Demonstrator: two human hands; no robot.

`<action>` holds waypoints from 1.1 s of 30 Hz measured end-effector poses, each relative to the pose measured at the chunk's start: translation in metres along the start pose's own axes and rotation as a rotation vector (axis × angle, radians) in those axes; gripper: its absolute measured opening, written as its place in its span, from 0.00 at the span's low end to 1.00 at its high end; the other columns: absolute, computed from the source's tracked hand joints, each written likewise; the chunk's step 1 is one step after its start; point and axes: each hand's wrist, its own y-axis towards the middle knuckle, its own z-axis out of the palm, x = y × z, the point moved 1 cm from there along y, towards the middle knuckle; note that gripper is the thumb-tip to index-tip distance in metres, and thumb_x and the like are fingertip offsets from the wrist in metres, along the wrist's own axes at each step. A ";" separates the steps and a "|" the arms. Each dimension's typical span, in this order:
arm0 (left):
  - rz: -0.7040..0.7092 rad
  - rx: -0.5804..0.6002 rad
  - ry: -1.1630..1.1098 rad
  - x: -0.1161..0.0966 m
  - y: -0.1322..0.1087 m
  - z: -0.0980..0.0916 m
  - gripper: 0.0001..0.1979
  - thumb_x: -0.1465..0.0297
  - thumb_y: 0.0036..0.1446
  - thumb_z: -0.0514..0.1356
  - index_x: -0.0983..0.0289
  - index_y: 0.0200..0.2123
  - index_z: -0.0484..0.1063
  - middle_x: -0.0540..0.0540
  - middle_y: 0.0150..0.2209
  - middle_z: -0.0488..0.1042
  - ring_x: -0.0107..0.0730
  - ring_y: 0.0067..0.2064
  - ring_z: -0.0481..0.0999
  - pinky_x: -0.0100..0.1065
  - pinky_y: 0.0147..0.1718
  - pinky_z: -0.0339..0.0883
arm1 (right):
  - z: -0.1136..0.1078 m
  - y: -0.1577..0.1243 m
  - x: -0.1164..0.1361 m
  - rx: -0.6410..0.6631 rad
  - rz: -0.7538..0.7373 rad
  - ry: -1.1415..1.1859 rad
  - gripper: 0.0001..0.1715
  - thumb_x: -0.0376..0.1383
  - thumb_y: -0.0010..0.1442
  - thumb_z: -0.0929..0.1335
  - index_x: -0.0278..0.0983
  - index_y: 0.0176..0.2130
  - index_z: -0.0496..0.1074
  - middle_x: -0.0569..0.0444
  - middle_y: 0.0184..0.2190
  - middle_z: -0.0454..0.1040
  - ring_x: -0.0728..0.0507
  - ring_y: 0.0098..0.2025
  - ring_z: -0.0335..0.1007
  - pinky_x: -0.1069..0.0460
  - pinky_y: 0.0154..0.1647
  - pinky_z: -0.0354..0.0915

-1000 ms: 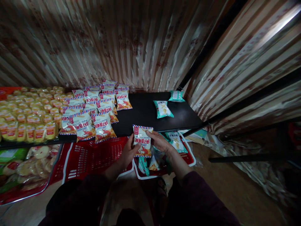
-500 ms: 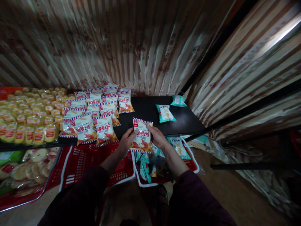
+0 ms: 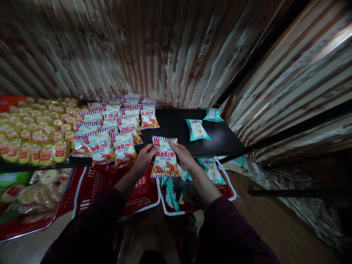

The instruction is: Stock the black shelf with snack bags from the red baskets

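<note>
Between my two hands is a white and orange snack bag (image 3: 165, 158) with red print and striped ends, held upright over the shelf's front edge. My left hand (image 3: 145, 157) pinches its left side, and my right hand (image 3: 183, 154) grips its upper right side. Similar snack bags (image 3: 125, 148) stand in overlapping rows on the black shelf (image 3: 172, 123), to the left of my hands. Two teal and white snack bags lie farther right: one nearer me (image 3: 197, 129), the other in the back corner (image 3: 213, 114).
Small packaged yellow cakes (image 3: 38, 137) fill the shelf's left end. Below stand a red basket (image 3: 145, 200), a basket of teal bags (image 3: 232, 190) to its right, and a basket of wrapped round pastries (image 3: 41, 190) at far left. Black metal bars (image 3: 297, 124) cross the right side.
The view has shifted slightly, so the shelf and its goods sit a little higher and farther right. Both hands still hold the same snack bag, now turned slightly more upright.
</note>
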 end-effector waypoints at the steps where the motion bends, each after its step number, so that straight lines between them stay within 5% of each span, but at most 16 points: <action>1: 0.009 0.000 0.000 0.001 0.001 -0.001 0.20 0.57 0.46 0.64 0.63 0.40 0.72 0.53 0.34 0.77 0.36 0.36 0.77 0.35 0.36 0.71 | 0.001 0.000 0.000 0.001 -0.014 0.004 0.24 0.50 0.48 0.74 0.36 0.39 0.75 0.51 0.33 0.81 0.40 0.38 0.77 0.48 0.39 0.72; 10: 0.064 -0.148 -0.085 -0.004 0.010 -0.008 0.13 0.60 0.47 0.63 0.63 0.31 0.69 0.52 0.28 0.75 0.37 0.36 0.77 0.34 0.34 0.69 | 0.008 -0.015 -0.001 0.062 -0.022 0.027 0.26 0.48 0.46 0.75 0.40 0.43 0.72 0.52 0.40 0.79 0.40 0.43 0.76 0.47 0.43 0.71; 16: 0.093 -0.195 -0.174 -0.002 0.013 -0.004 0.15 0.61 0.47 0.65 0.63 0.35 0.67 0.53 0.33 0.75 0.34 0.39 0.77 0.35 0.40 0.70 | 0.008 -0.027 -0.001 0.105 -0.015 0.002 0.33 0.41 0.45 0.75 0.42 0.50 0.68 0.52 0.47 0.76 0.41 0.43 0.75 0.48 0.40 0.71; 24: 0.192 -0.315 -0.048 0.009 0.016 -0.002 0.22 0.61 0.52 0.62 0.62 0.48 0.62 0.59 0.47 0.72 0.38 0.47 0.74 0.41 0.47 0.67 | 0.005 -0.024 -0.002 -0.009 -0.142 0.033 0.31 0.40 0.45 0.75 0.41 0.49 0.69 0.53 0.45 0.77 0.42 0.43 0.74 0.48 0.44 0.70; 33: 0.451 -0.167 0.310 0.019 0.007 0.005 0.25 0.68 0.54 0.59 0.60 0.56 0.62 0.60 0.61 0.57 0.44 0.61 0.60 0.43 0.56 0.60 | -0.001 -0.016 -0.004 -0.053 -0.277 -0.067 0.36 0.43 0.48 0.74 0.43 0.55 0.65 0.53 0.50 0.74 0.40 0.48 0.72 0.47 0.49 0.68</action>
